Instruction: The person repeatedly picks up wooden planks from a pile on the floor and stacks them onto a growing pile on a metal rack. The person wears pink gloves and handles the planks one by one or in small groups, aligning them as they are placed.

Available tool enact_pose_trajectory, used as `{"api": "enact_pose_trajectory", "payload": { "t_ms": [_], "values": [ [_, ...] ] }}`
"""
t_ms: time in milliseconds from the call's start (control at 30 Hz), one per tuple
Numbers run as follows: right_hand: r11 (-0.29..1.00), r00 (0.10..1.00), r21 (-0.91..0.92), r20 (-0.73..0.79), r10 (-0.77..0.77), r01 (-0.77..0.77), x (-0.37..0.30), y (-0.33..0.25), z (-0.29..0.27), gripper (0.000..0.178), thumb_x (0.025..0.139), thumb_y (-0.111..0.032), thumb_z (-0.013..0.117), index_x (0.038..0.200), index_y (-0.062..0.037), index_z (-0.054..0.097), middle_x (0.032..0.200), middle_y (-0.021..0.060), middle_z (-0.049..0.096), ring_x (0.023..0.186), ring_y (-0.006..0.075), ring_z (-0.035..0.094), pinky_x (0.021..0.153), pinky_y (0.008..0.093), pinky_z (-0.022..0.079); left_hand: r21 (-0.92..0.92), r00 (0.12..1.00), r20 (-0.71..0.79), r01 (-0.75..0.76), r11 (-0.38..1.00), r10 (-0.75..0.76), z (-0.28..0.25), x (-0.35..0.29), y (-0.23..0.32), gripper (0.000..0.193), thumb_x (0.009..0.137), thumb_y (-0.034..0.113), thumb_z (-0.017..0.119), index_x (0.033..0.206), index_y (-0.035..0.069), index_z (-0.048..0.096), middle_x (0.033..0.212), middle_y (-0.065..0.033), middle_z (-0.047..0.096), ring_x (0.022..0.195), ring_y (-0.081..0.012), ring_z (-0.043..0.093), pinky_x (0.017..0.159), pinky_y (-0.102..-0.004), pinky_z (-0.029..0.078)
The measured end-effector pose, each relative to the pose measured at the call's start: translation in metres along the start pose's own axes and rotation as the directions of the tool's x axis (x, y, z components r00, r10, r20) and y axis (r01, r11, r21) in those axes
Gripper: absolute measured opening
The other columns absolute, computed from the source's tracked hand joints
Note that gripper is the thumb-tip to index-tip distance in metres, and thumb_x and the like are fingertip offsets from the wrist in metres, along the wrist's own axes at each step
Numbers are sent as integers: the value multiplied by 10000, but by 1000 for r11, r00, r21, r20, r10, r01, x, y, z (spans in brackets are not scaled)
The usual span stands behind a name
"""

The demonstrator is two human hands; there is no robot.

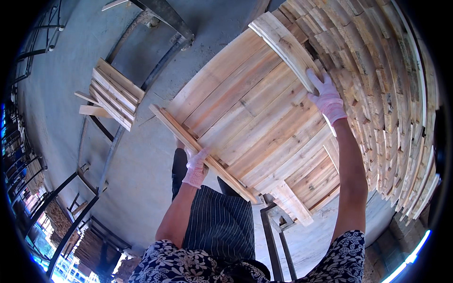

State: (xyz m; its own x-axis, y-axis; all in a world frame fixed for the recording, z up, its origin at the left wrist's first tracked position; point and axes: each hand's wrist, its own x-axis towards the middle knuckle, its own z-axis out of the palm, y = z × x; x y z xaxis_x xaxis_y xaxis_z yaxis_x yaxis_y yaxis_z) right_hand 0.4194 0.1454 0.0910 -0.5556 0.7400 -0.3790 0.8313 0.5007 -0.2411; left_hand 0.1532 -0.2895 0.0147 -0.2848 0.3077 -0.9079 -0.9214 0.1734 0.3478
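Observation:
A wide wooden panel of planks set side by side lies tilted across the middle of the view. One batten runs along its left edge and another along its right. My left hand, in a pale pinkish glove, is closed round the left batten with the thumb on top; its other fingers are mostly hidden beneath. At the opposite edge my gloved right hand grips the right batten, thumb and forefinger spread over it. Below the panel's near right corner shows a second plank piece, partly covered.
Tall stacked wooden panels rise close by my right arm. Dark metal legs stand under the near corner. To the left, a curved metal frame carries several short wooden slats. More metal racks line the far left.

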Motion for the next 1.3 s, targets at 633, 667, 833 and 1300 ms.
{"api": "enact_pose_trajectory", "payload": {
  "t_ms": [633,667,833,1300],
  "values": [
    [982,982,73,57,-178,174,-59,-98,6,698,952,-346,641,1573,-257,333,1534,187,423,1387,372,448,1132,485,407,174,995,-79,-40,984,55,35,-29,30,574,843,-30,727,1331,151,484,1135,-74,619,1073,-241,632,914,-428,571],
    [976,957,151,221,-190,159,-84,-134,10,699,947,-387,650,1563,-224,364,1542,189,419,1408,366,424,1159,486,371,148,1000,-26,-10,989,14,29,-35,33,529,850,2,730,1311,120,499,1136,-88,622,1071,-251,634,918,-436,569],
    [721,765,681,529,-367,-125,-240,-241,71,1019,808,-529,771,1598,-109,286,1525,283,358,1403,441,402,1174,443,350,-96,920,344,236,967,-190,31,-102,27,554,783,74,759,1285,-31,548,1138,-163,643,1098,-308,648,1025,-431,542],
    [993,994,117,96,-43,31,-204,-197,144,719,819,-302,791,1454,-210,467,1398,287,432,1173,501,483,992,592,415,155,986,46,-166,974,160,-38,-57,107,564,944,197,676,1417,12,432,1115,-104,546,997,-235,614,881,-394,536]
  ]
}}
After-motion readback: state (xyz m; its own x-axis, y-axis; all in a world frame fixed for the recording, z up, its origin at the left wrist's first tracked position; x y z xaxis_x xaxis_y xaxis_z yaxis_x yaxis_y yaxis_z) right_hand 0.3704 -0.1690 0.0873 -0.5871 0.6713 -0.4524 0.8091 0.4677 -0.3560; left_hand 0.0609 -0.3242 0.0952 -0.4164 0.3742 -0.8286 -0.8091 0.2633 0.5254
